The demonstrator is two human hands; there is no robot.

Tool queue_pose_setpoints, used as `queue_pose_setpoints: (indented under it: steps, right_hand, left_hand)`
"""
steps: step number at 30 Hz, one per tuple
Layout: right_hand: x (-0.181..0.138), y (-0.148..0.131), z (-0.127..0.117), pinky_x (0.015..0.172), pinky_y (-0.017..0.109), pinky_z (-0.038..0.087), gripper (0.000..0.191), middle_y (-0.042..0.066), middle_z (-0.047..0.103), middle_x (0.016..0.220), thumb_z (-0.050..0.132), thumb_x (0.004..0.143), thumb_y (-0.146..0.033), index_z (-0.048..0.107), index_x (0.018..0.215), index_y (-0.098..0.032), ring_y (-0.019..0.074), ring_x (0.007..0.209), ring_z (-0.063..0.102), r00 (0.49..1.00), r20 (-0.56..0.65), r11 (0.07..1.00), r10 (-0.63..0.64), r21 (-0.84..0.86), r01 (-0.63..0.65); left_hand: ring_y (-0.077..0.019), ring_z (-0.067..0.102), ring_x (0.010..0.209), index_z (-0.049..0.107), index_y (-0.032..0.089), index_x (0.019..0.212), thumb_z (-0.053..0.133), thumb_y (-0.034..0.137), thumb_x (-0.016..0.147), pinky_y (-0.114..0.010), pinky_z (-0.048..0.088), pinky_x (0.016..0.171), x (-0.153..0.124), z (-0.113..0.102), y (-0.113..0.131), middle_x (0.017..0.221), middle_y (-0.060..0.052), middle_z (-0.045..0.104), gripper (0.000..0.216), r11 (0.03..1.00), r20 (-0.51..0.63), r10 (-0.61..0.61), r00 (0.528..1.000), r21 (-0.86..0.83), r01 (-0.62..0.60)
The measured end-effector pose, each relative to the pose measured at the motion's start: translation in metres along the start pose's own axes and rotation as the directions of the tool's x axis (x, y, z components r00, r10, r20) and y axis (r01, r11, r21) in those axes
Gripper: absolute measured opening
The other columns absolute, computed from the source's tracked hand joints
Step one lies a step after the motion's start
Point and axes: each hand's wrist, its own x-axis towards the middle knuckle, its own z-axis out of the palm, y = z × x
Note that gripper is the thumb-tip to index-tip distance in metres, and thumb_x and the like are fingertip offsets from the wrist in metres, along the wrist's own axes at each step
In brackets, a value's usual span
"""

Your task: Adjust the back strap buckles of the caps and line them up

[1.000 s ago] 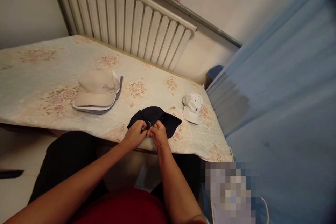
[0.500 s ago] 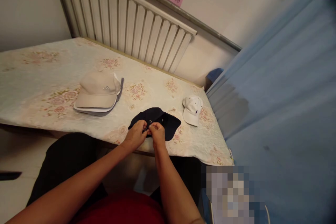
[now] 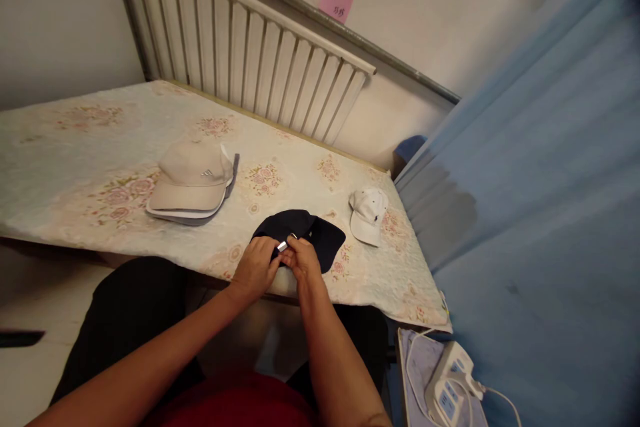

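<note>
A dark navy baseball cap (image 3: pixel 290 221) lies at the front edge of the table, its brim pointing right. Both hands are on its near side, at the strap, where a shiny metal buckle (image 3: pixel 283 246) shows between them. My left hand (image 3: pixel 256 268) is closed on the cap's strap at the buckle's left. With fingers pinched, my right hand (image 3: pixel 302 257) grips the strap just right of the buckle. The strap itself is mostly hidden by the fingers.
A stack of caps, beige on top (image 3: pixel 193 173), sits to the left. A small white cap (image 3: pixel 369 213) lies at right. The flowered tablecloth (image 3: pixel 280 147) covers the table. A radiator (image 3: pixel 250 60) stands behind, a blue curtain (image 3: pixel 525 213) at right, a power strip (image 3: pixel 450 380) lower right.
The metal buckle now shows brightly between the hands, and my right hand has turned slightly at the strap. The view has shifted a little; the cap stays in place.
</note>
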Motion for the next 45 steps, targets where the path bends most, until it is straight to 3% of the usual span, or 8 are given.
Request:
queue_pose_setpoints:
  steps: [5, 10, 15, 20, 25, 29, 38, 45]
  right_hand:
    - [-0.006, -0.035, 0.01, 0.051, 0.021, 0.05, 0.019, -0.005, 0.063, 0.058, 0.07, 0.071, -0.023, 0.052, 0.072, -0.019, 0.0093, 0.052, 0.059, 0.988, 0.121, 0.938, -0.095, 0.343, 0.048]
    - [-0.023, -0.073, 0.024, 0.053, 0.022, 0.05, 0.014, -0.003, 0.066, 0.06, 0.067, 0.074, -0.013, 0.054, 0.07, -0.018, 0.0107, 0.057, 0.063, 0.979, 0.108, 0.823, -0.173, 0.562, 0.083]
    - [-0.046, -0.095, 0.03, 0.063, 0.025, 0.051, 0.013, -0.002, 0.069, 0.065, 0.063, 0.076, -0.01, 0.057, 0.069, -0.018, 0.0114, 0.067, 0.066, 0.98, 0.072, 0.748, -0.185, 0.657, 0.093]
    - [-0.061, -0.093, 0.03, 0.076, 0.029, 0.053, 0.008, -0.001, 0.071, 0.074, 0.061, 0.077, -0.011, 0.061, 0.077, -0.018, 0.0118, 0.075, 0.066, 0.976, 0.092, 0.715, -0.198, 0.695, 0.079]
    - [-0.064, -0.081, 0.023, 0.095, 0.036, 0.049, 0.011, 0.0, 0.071, 0.077, 0.058, 0.08, -0.011, 0.063, 0.078, -0.02, 0.0131, 0.084, 0.067, 0.98, -0.05, 0.68, -0.193, 0.713, 0.17]
    - [-0.067, -0.073, 0.022, 0.102, 0.042, 0.045, 0.011, 0.003, 0.072, 0.086, 0.059, 0.078, -0.011, 0.065, 0.083, -0.019, 0.0165, 0.096, 0.067, 0.972, -0.074, 0.685, -0.223, 0.697, 0.211]
    - [-0.072, -0.073, 0.032, 0.109, 0.043, 0.038, 0.031, 0.007, 0.069, 0.115, 0.048, 0.089, -0.039, 0.064, 0.105, -0.019, 0.0185, 0.114, 0.06, 0.932, 0.129, 0.684, -0.339, 0.713, 0.151]
    - [-0.075, -0.079, 0.03, 0.106, 0.044, 0.043, 0.022, 0.006, 0.071, 0.105, 0.045, 0.089, -0.028, 0.065, 0.093, -0.02, 0.018, 0.109, 0.063, 0.968, -0.012, 0.652, -0.249, 0.738, 0.176]
  left_hand:
    - [-0.0216, 0.058, 0.086, 0.059, 0.018, 0.093, 0.045, 0.029, 0.089, -0.037, 0.047, 0.08, -0.012, -0.012, 0.029, 0.09, -0.008, 0.063, 0.018, 0.94, 0.13, -0.077, 0.989, -0.321, 0.115]
    - [-0.0258, 0.054, 0.118, 0.051, 0.018, 0.127, 0.042, 0.042, 0.091, -0.043, 0.042, 0.1, 0.001, -0.011, 0.04, 0.127, -0.013, 0.059, 0.044, 0.647, 0.392, -0.181, 0.902, -0.643, 0.41]
    - [-0.0262, 0.026, 0.141, 0.037, 0.024, 0.143, 0.048, 0.045, 0.09, -0.043, 0.022, 0.115, 0.024, -0.011, 0.055, 0.152, -0.009, 0.033, 0.059, 0.396, 0.394, 0.041, 0.918, -0.85, 0.347]
    - [-0.0261, 0.03, 0.139, 0.043, 0.022, 0.139, 0.049, 0.045, 0.09, -0.045, 0.021, 0.116, 0.05, -0.023, 0.067, 0.146, -0.01, 0.043, 0.055, -0.035, 0.249, -0.175, 0.953, -0.968, 0.247]
    - [-0.0196, 0.046, 0.129, 0.053, 0.018, 0.13, 0.041, 0.032, 0.096, -0.036, 0.036, 0.11, 0.072, -0.052, 0.071, 0.135, -0.012, 0.056, 0.039, -0.394, 0.297, -0.427, 0.854, -0.911, 0.12]
    - [-0.0214, 0.057, 0.119, 0.046, 0.008, 0.134, 0.034, 0.022, 0.097, -0.034, 0.05, 0.098, 0.081, -0.066, 0.069, 0.124, -0.018, 0.063, 0.042, -0.6, 0.419, -0.443, 0.793, -0.796, 0.085]
    - [-0.0224, 0.068, 0.099, 0.06, 0.008, 0.116, 0.037, 0.024, 0.096, -0.037, 0.056, 0.086, 0.075, -0.063, 0.072, 0.103, -0.017, 0.071, 0.034, -0.633, 0.469, -0.381, 0.797, -0.761, 0.145]
    - [-0.0218, 0.07, 0.089, 0.056, 0.004, 0.117, 0.034, 0.036, 0.097, -0.034, 0.059, 0.078, 0.078, -0.071, 0.065, 0.094, -0.017, 0.071, 0.044, -0.64, 0.498, -0.479, 0.723, -0.761, 0.1]
